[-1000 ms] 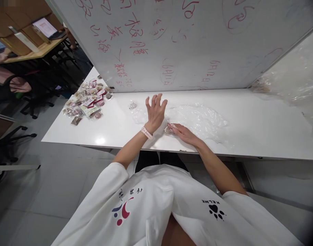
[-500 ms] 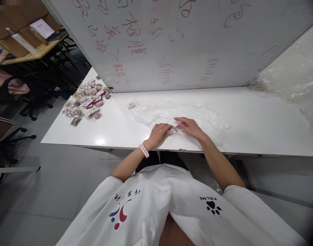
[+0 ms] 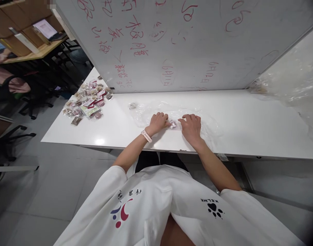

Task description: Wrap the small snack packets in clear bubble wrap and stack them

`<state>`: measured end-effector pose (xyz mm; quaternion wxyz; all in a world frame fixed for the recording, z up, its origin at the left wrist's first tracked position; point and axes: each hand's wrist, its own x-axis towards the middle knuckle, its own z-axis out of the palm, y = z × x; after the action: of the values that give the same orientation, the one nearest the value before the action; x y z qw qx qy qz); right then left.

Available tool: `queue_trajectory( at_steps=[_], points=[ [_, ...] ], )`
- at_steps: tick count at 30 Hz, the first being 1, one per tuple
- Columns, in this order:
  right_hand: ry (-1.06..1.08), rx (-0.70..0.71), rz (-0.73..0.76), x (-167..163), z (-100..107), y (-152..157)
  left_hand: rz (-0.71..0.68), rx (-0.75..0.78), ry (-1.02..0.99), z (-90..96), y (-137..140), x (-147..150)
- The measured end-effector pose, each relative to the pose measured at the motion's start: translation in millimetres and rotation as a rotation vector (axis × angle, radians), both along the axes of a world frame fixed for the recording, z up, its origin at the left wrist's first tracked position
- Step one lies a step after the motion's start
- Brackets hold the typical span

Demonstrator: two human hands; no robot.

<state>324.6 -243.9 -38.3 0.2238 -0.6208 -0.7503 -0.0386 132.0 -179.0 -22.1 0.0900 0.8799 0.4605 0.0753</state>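
A small clear packet with pinkish contents [image 3: 173, 124] lies on a crumpled sheet of clear plastic wrap [image 3: 150, 111], between my two hands. My left hand [image 3: 158, 123] is at the packet's left side, its fingers bent down onto the wrap and its thumb close to the packet. On the other side, my right hand [image 3: 191, 128] has its fingers curled over the wrap, with the index finger and thumb towards the packet. The fingertips are partly hidden, but both hands appear to grip the film. Another small packet [image 3: 132, 106] sits at the wrap's far left end.
A heap of small packets [image 3: 88, 99] covers the left end of the white table [image 3: 120, 133]. Behind the table stands a whiteboard [image 3: 156, 44] with red writing. A large mass of clear plastic [image 3: 295, 75] is at the right. A co-worker's arm [image 3: 1, 57] shows far left.
My hands have moved apart and slightly away from the table's front edge. The pinkish packet now shows between them. The right part of the wrap has shifted and lies flatter.
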Motion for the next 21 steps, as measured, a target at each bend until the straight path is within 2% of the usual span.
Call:
queue_trajectory(
  at_steps=[2,3,5,7,11,14,18,19,21],
  points=[
    [0.006,0.063,0.039,-7,-4,-4,0.031,0.147,-0.025,-10.2,-7,3],
    [0.025,0.059,0.095,-9,-7,-7,0.019,0.171,-0.045,-15.7,-12,4],
    [0.072,-0.007,0.225,-10,-15,-10,-0.034,0.140,-0.109,-25.6,-21,3],
    [0.118,-0.099,0.289,-7,-24,-8,-0.079,0.082,-0.184,-31.6,-26,-3],
    [0.173,-0.193,0.273,5,-30,4,-0.102,-0.044,-0.262,-26.5,-25,-19],
    [0.234,-0.205,0.270,10,-25,9,-0.028,-0.165,-0.328,-13.0,-21,-28],
    [0.426,-0.379,0.200,10,-18,8,0.076,-0.299,-0.276,-0.2,-15,-30],
    [0.450,-0.414,0.161,9,-18,8,0.121,-0.285,-0.221,0.7,-15,-28],
    [0.444,-0.425,0.078,6,-17,11,0.195,-0.138,-0.117,-0.2,-18,-22]
  ],
)
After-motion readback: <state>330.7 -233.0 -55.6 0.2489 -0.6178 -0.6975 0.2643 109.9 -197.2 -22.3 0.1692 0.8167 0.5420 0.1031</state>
